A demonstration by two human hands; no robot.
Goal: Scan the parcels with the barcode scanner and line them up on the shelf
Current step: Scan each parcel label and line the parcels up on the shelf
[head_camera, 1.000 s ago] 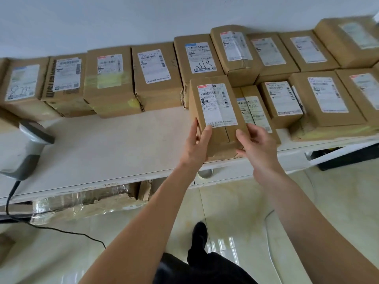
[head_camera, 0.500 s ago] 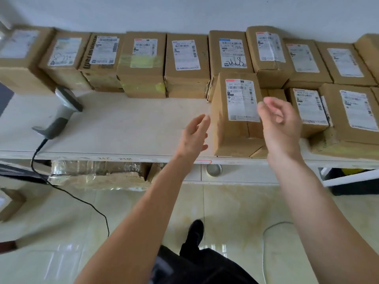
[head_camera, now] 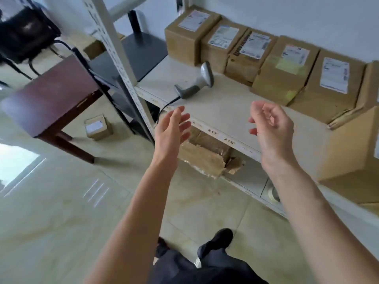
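Several brown parcels [head_camera: 285, 68] with white labels stand in a row along the back of the white shelf [head_camera: 221, 111]. The parcel just set down [head_camera: 352, 152] stands at the right edge of the view. A grey barcode scanner [head_camera: 198, 82] lies on the shelf's left end, its cable hanging over the front edge. My left hand [head_camera: 171, 130] hovers empty at the shelf's front edge, fingers straight. My right hand [head_camera: 270, 128] hangs above the shelf with loosely curled fingers, holding nothing. A small labelled parcel [head_camera: 98, 127] lies on the floor to the left.
A white perforated shelf post [head_camera: 121, 58] rises at the shelf's left end. A dark wooden table [head_camera: 51, 95] and a black chair [head_camera: 26, 33] stand to the left. A torn cardboard box [head_camera: 205, 156] sits under the shelf. A tape roll [head_camera: 273, 193] lies there too.
Both hands have let go of the parcel and drawn back from it. The view has swung left, bringing the scanner, the shelf post and the floor parcel into sight.
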